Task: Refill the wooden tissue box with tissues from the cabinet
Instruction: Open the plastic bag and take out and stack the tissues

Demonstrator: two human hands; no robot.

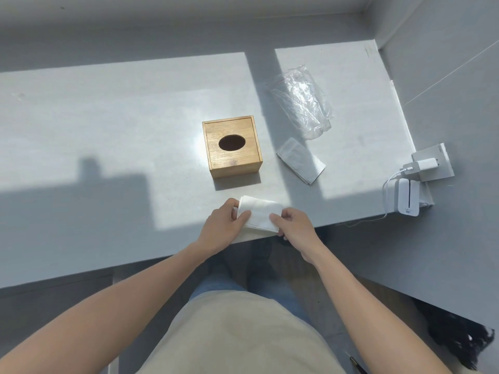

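The wooden tissue box [232, 147] stands on the grey counter [108, 130], lid on, its dark oval slot facing up with nothing showing through it. Just in front of it, at the counter's near edge, both my hands hold a folded stack of white tissues [260, 215]. My left hand [224, 225] grips the stack's left end, my right hand [293, 226] pinches its right end. A second, smaller fold of tissues [301, 163] lies flat to the right of the box.
An empty clear plastic bag [302, 101] lies crumpled behind the loose tissues. At the right edge a white charger [420, 166] sits in a wall socket, cabled to a white device [405, 197]. My legs are below the counter edge.
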